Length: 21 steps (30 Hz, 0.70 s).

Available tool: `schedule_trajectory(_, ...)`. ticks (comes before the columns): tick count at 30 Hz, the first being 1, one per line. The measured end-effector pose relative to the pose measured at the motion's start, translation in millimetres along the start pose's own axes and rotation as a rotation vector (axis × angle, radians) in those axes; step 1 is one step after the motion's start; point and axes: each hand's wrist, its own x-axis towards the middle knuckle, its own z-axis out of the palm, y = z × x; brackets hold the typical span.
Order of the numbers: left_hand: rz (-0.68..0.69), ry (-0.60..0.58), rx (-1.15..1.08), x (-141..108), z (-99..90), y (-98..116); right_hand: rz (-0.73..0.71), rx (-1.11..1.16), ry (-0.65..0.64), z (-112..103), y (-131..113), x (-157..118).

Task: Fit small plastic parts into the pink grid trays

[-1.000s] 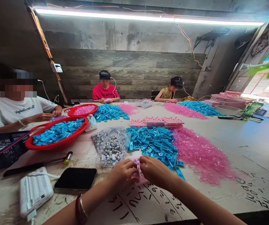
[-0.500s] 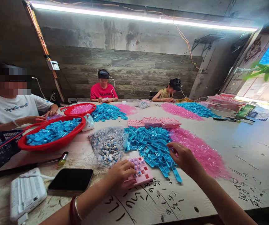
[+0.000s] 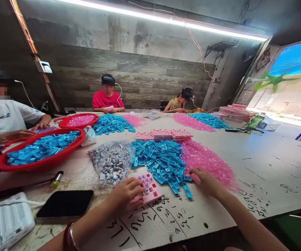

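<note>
My left hand (image 3: 126, 195) grips the near-left side of a pink tray (image 3: 154, 195), its fingers bent over the top. The tray has rows of square holes, several filled with small clear-purple pieces. At the right edge of a heap of blue plastic shells (image 3: 163, 162), my right hand (image 3: 205, 181) hovers low with its fingers apart and nothing visible between them. A heap of clear pink pieces (image 3: 208, 162) lies just beyond that hand. Left of the shells rests a clear plastic bag (image 3: 112, 162) of small white-and-blue parts.
Stacked pink trays (image 3: 161, 134) stand behind the shells. Red baskets (image 3: 78, 139) of blue and pink pieces are at left. A black phone (image 3: 65, 204), a white power bank (image 3: 7, 221) and a hammer (image 3: 56, 179) lie nearer. Several people sit around the table (image 3: 265, 157).
The view has turned right, shifting the scene leftward. My right hand has lowered from above the blue shells to their right edge, its fingers spreading. My left hand stays on the tray.
</note>
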Motion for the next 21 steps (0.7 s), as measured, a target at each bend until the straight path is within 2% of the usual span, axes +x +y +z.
schedule_trajectory(3,0.011,0.001,-0.011,0.3,-1.2,-0.2,0.004,-0.02,-0.037,0.9,-1.1,6.0)
schedule_trajectory(6,0.026,0.005,-0.026,0.6,-2.4,0.3,0.003,0.055,0.043,1.1,-3.0,11.5)
schedule_trajectory(8,0.023,0.005,-0.031,0.6,-3.3,1.7,0.008,0.236,0.143,0.6,-11.1,13.2)
schedule_trajectory(10,0.014,0.02,-0.037,0.4,-3.6,3.3,0.005,0.525,0.156,-0.3,-29.5,12.6)
schedule_trajectory(13,-0.002,0.062,-0.036,-0.6,-2.4,4.4,-0.024,0.944,-0.103,-2.0,-76.4,7.7)
schedule_trajectory(16,0.008,0.133,-0.023,-1.2,-0.3,4.0,-0.126,1.077,-0.364,-3.7,-130.5,1.9)
schedule_trajectory(19,0.061,0.199,-0.037,-0.1,-0.6,4.7,-0.232,1.054,-0.45,-4.7,-169.8,0.2)
schedule_trajectory(21,0.087,0.217,-0.047,1.0,-1.9,5.9,-0.274,0.997,-0.461,-4.5,-183.0,1.6)
